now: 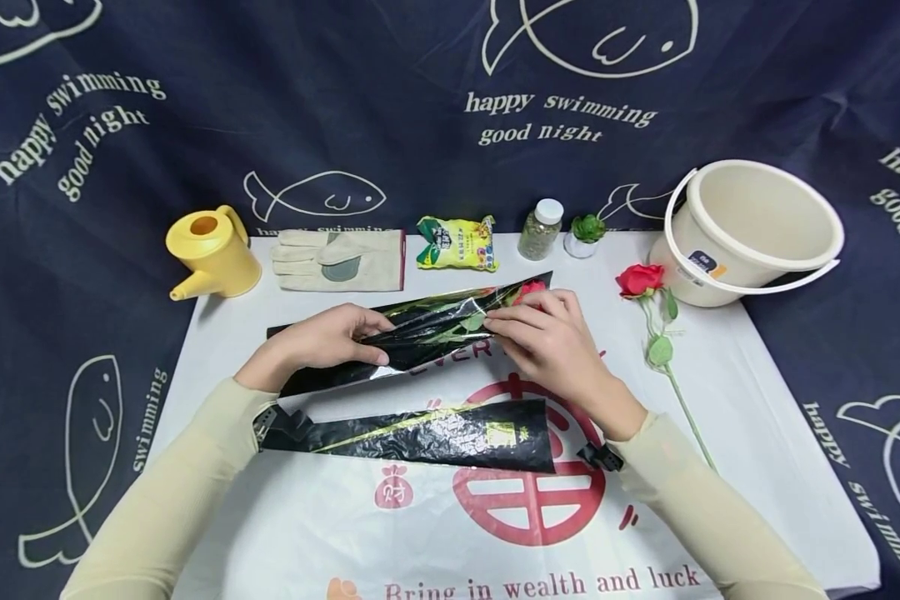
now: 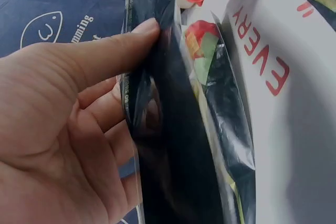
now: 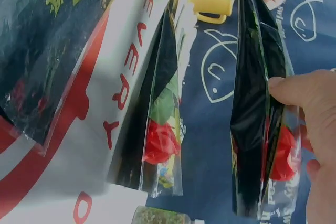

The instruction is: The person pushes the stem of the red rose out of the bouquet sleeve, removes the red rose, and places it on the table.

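Note:
My left hand (image 1: 330,337) pinches the left part of a black and clear flower sleeve (image 3: 249,114), thumb on the near side and fingers behind. Near the sleeve's wide right end, my right hand (image 1: 547,342) grips it between thumb and fingers. Inside, a red rose (image 3: 283,153) shows close to the right thumb in the right wrist view. A second wrapped rose (image 3: 160,142) lies on the table beside it; the two overlap in the head view. A flat black sleeve with gold print (image 1: 435,437) lies nearer to me.
A loose red rose (image 1: 640,282) lies at right by a cream bucket (image 1: 690,275). Along the back stand a yellow watering can (image 1: 221,262), gloves (image 1: 337,260), a yellow packet (image 1: 457,243), a lidded jar (image 1: 540,233) and a small potted plant (image 1: 587,233).

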### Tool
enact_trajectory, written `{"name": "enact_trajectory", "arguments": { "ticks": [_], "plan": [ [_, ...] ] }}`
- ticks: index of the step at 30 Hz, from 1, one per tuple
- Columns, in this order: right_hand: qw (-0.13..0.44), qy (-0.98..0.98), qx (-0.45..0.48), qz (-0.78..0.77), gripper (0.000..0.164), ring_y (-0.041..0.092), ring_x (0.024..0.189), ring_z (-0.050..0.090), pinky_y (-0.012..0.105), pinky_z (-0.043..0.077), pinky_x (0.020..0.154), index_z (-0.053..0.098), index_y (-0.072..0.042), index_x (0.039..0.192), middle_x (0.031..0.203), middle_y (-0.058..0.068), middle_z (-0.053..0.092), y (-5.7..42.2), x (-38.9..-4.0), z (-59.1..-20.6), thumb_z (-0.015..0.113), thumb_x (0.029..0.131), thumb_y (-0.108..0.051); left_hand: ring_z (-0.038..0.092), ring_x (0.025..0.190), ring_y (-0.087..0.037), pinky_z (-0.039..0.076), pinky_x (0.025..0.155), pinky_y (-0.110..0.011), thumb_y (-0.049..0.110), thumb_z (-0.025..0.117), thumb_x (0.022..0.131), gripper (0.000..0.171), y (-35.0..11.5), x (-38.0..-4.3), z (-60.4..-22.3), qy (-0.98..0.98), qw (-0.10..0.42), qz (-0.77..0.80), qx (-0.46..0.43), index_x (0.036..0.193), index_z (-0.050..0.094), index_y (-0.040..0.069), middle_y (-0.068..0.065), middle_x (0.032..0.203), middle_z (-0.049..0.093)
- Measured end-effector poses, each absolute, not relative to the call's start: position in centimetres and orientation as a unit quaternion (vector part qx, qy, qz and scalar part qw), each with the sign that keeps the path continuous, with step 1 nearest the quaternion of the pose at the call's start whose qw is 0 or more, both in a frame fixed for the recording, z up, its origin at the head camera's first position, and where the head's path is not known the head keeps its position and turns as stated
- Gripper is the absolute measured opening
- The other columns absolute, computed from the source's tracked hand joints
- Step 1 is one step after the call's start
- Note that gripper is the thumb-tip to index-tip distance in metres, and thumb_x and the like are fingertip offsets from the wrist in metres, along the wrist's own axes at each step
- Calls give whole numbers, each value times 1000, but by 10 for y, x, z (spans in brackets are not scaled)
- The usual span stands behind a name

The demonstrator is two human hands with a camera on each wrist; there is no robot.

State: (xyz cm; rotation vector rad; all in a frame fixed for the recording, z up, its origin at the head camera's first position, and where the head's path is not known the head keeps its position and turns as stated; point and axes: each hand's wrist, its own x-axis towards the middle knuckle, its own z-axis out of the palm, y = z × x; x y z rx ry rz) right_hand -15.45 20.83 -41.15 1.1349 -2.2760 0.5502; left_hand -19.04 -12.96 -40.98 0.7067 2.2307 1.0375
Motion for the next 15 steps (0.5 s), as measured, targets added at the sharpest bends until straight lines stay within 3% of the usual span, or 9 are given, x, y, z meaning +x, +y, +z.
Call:
{"name": "enact_trajectory", "arguments": {
  "ticks": [6, 10, 12, 15],
  "plan": [
    [311, -843, 379, 221, 27, 29, 100, 53, 51, 29, 83, 72, -16, 107, 115, -2, 64, 218, -153, -412, 70, 81, -11, 53, 114, -22, 40, 95, -41, 21, 70, 86, 44, -135, -195, -412, 853, 251, 385, 250, 125, 57, 7, -7, 120, 60],
    [357, -814, 337, 309, 20, 30, 88, 53, 45, 33, 76, 74, -9, 96, 103, 6, 67, 217, -144, -414, 70, 77, -5, 53, 113, -21, 39, 96, -40, 21, 69, 87, 41, -137, -194, -413, 863, 224, 382, 242, 125, 58, 8, -8, 121, 59],
    [315, -808, 317, 383, 16, 28, 80, 54, 37, 38, 73, 74, -6, 92, 93, 7, 67, 214, -137, -415, 72, 76, -3, 54, 112, -19, 39, 95, -39, 22, 67, 88, 40, -137, -193, -413, 866, 212, 382, 244, 125, 57, 10, -7, 122, 59],
    [151, -814, 256, 499, 21, 23, 74, 57, 28, 44, 65, 70, -2, 101, 90, 9, 68, 208, -128, -420, 72, 81, -4, 53, 113, -18, 39, 95, -38, 21, 66, 89, 39, -133, -192, -412, 860, 204, 394, 251, 126, 56, 10, -7, 123, 58]
  ]
}}
